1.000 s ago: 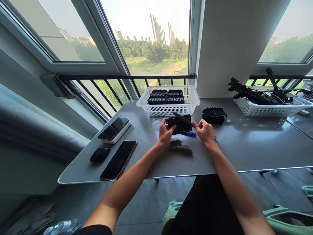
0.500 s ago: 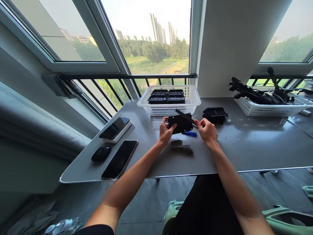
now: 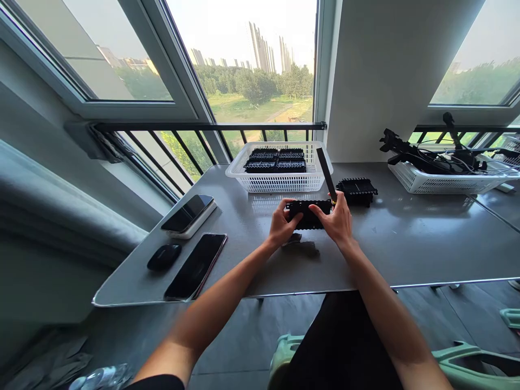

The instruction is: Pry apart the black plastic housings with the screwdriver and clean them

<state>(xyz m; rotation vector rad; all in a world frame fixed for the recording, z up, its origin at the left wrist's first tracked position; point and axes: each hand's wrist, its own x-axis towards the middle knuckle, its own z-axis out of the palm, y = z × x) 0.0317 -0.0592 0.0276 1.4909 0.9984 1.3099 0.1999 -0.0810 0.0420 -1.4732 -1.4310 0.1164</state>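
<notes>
Currently, right of a black phone point(image 3: 195, 266), gripping with the left hand point(image 3: 283, 223) the left end of a black part point(image 3: 307, 220), over the gray table point(image 3: 406, 238) and before a white basket point(image 3: 280, 185); farther right, steadying its other end with the right hand point(image 3: 336, 218), also clasping there a dark flat tool point(image 3: 326, 174), pointing upward, leaning left, near another black piece point(image 3: 357, 189).

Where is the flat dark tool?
In the head view, the flat dark tool slants up from the right hand, right of centre, in front of the white basket.
</notes>
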